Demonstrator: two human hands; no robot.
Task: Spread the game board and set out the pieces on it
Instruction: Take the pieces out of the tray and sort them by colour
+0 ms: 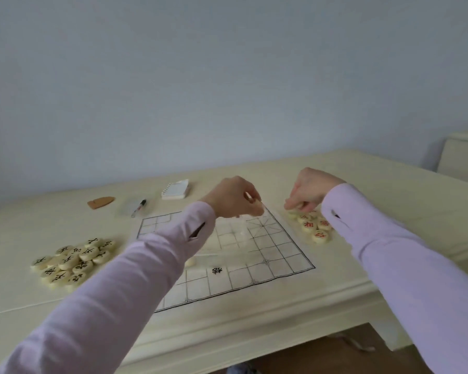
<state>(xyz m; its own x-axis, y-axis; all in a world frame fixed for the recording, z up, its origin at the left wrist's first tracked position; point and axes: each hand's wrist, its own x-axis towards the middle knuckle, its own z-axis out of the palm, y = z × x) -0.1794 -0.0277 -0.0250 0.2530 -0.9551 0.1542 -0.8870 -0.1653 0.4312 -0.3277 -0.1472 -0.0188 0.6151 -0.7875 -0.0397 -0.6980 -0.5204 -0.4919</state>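
Head view. On the far side of the cream table [362, 184] we note a spiral notepad [174, 189], a pen [139, 208] and a brown wedge [101, 202]. Our left sleeve [146, 260] hides part of the xiangqi board [268, 252], which lies flat near the front edge. The black pieces [73, 260] are heaped to its left and the red pieces [314, 226] to its right. One black piece [217, 270] sits on the board. The left hand [235, 197] pinches a pale piece [257, 207] over the board's far edge. The right hand [308, 190] has curled fingertips on the red heap; we cannot tell its grip.

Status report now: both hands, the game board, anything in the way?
Left hand pinches cream round piece over far edge of white gridded board. Right hand curled on red-marked pile, grip unclear. Black-marked piece on board. Nothing in the way.
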